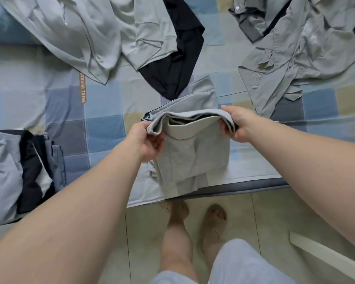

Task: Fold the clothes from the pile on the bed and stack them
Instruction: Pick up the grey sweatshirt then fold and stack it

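Both hands, left hand point(150, 141) and right hand point(237, 125), pinch opposite ends of my half-folded pale grey cotton garment point(190, 152), lifting its fold taut above the checked blue bedsheet point(102, 128).

— Count the hands.
— Two: left hand point(150, 143), right hand point(237, 126). One grey garment point(193, 158).
— Loose on the bed point(102, 130)?
— Five at least: one pale grey shirt point(70, 37), one pale grey tee point(143, 33), one black garment point(178, 58), one grey jacket point(295, 58), one dark grey garment point(252, 23).
— Folded?
— One stack point(35, 171).
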`<state>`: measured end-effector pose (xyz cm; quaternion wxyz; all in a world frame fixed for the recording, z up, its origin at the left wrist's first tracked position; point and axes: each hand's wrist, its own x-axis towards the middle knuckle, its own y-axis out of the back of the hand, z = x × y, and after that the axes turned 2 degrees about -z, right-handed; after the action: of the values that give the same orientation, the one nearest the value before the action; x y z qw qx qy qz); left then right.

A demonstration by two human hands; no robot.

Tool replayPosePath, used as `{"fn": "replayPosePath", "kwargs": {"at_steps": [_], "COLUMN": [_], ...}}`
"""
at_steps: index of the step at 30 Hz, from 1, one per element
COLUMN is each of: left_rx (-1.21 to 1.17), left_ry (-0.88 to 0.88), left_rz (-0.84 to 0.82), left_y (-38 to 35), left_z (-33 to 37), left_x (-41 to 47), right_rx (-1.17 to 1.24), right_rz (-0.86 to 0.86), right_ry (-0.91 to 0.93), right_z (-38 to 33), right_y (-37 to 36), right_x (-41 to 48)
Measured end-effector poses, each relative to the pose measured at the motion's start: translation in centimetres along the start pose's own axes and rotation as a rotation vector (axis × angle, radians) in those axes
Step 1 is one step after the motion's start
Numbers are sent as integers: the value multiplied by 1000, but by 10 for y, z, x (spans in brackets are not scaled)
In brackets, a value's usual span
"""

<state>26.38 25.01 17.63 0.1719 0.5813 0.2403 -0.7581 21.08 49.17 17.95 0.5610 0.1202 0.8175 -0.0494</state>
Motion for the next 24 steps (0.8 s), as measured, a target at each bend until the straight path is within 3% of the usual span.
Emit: {"fn": "replayPosePath", "kwargs": {"at_steps": [5,8,10,13,15,20,24], "left_rx": [-83,-84,162,1089,1587,1709,1703], "left_ry": [-73,-207,-395,-765,-846,-910,-897], "left_rz": [5,-50,25,202,326,519,483], "left_y": [-26,-37,-36,-23,-20,-16,-20], "left_z": [37,43,33,-4,-28,-43,-38], "left_x": [75,121,151,192,212,267,268], "right_rx": [58,75,-91,-701,-1120,-1473,-1507], "right_rz": [-19,-48,-43,50,69,243,260], "right_ry": [38,94,191,522,654,882,921], "right_z": [-31,-38,-28,4,25,55,55], "right_y": [-26,-39,-42,-37,-35,-21,-19], "right_x": [84,125,154,193,211,270,279]}}
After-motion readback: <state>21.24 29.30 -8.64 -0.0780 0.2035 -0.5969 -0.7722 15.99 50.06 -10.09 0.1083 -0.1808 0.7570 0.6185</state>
